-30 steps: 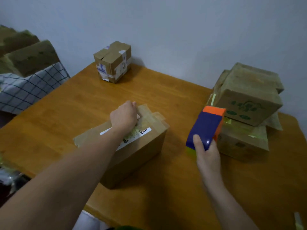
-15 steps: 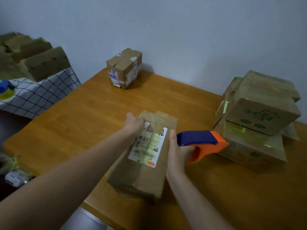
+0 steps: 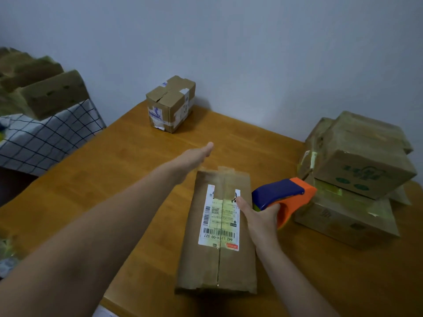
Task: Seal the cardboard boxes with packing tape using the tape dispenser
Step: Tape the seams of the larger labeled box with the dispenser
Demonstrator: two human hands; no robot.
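Brown oblong cardboard box (image 3: 206, 266), white label (image 3: 219, 221)

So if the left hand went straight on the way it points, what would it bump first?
Probably the wall: the left hand points over the table, passing right of the small taped box. Depth is unclear.

One head-worn wide-angle camera looks forward and down across the table (image 3: 128, 179) toward the wall (image 3: 251, 53). The cardboard box (image 3: 206, 266) lies close beneath it.
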